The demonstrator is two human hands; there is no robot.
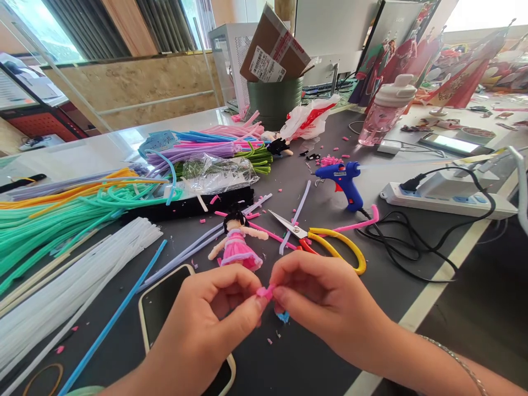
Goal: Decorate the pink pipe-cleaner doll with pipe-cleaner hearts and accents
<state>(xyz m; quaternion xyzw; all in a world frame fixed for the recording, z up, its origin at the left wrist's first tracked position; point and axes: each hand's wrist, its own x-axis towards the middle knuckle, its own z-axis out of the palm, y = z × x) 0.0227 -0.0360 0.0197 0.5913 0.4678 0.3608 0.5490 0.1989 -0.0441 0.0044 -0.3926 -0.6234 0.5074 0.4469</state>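
Label (267, 65) on carton (270, 41) is illegible; left hand (212, 311) and right hand (325, 294) pinch pink piece (265, 292).

Bright daylight; window (37, 27) far L beyond grip blown pale, hazy glare far R. Pink bit (265, 292) in grip fairly clear, bkgd soft, edges stretched.

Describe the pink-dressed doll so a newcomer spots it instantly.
On the dark tabletop, find the yellow-handled scissors. Left of them, just beyond the left hand, lies a small doll. Unlike the plain nearby stems, it has black hair and a ruffled pink dress.
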